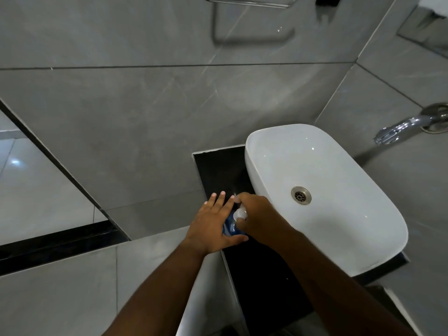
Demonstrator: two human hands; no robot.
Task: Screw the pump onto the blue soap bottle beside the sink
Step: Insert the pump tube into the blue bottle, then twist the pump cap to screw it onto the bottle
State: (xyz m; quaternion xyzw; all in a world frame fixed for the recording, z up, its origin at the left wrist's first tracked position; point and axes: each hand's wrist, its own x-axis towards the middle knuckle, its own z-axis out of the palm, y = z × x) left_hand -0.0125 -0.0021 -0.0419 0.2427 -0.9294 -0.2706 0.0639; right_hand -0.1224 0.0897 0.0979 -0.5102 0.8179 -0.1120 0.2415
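Two hands meet over the blue soap bottle [229,228], which stands on the black counter [218,170] just left of the white sink [339,180]. The left hand [213,226] braces it with fingers spread wide; the right hand [257,218] is curled around the white pump [240,213].

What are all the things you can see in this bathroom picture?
Sink: one, white, on the black counter, right of the hands.
Drain: one, silver, in the sink's bottom.
Tap: one, shiny chrome, on the wall at right.
Counter: one, black, under the sink.
Rail: one, metal, top wall.
Soap bottle: one, blue, between the hands.
Pump: one, white, atop the bottle.
Left hand: one, fingers spread, thumb against the bottle.
Right hand: one, curled on the pump.
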